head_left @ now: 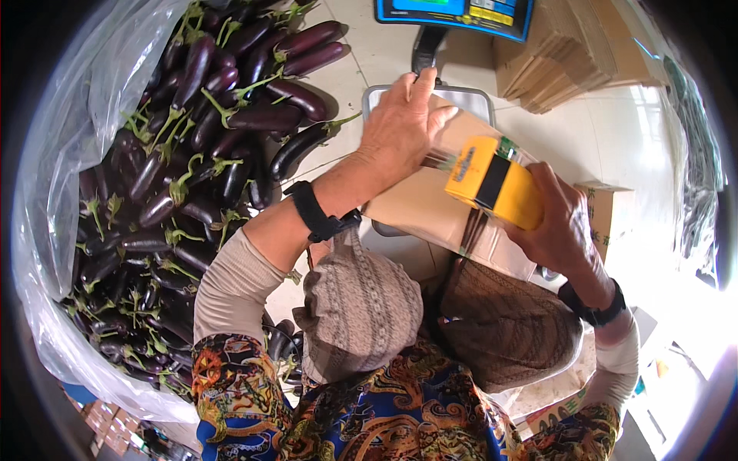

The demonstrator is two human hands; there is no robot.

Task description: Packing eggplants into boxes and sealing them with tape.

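Clasped in the right hand (559,220): a yellow tool (513,194).
Under the spread left hand (398,121), the carton (415,201) is judged stiff, best held by its edges.

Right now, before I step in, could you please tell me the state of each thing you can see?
Left hand: resting on the carton
Right hand: gripping the dispenser
Dispenser: held over the carton
Carton: partly covered; cannot tell whether fully sealed
Eggplants: loose, heaped
Plastic sheet: crumpled, beside the heap
Scale display: lit
Cardboard: flat, stacked
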